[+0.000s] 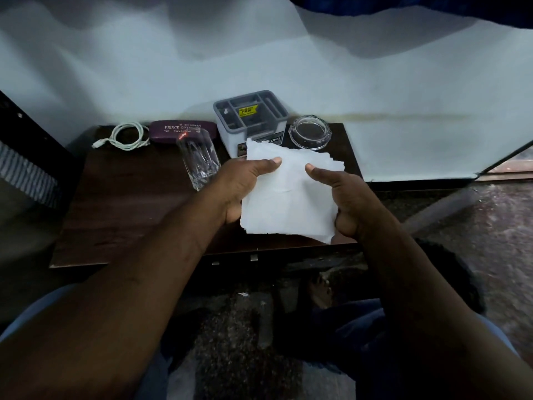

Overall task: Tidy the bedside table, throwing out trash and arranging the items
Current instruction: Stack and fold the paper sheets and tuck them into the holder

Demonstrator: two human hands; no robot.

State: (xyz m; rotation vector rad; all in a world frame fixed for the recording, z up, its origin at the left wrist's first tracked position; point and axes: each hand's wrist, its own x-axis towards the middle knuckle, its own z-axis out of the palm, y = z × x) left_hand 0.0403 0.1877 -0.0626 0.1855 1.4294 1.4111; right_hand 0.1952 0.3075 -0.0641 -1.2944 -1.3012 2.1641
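Observation:
A white paper tissue (288,194) with ragged edges is held flat above the right half of the dark wooden bedside table (129,209). My left hand (245,183) grips its left edge, thumb on top. My right hand (346,197) grips its right edge the same way. On the table stand a clear drinking glass (199,160), a purple spectacle case (173,132), a coiled white cable (127,137), a grey-lidded organiser box (251,116) and a clear glass ashtray (310,135).
A pale wall (288,67) runs behind the table. The floor below is dark and speckled (239,336), and a bare foot (320,293) shows under the table's front edge. A striped cloth (26,171) lies at the left.

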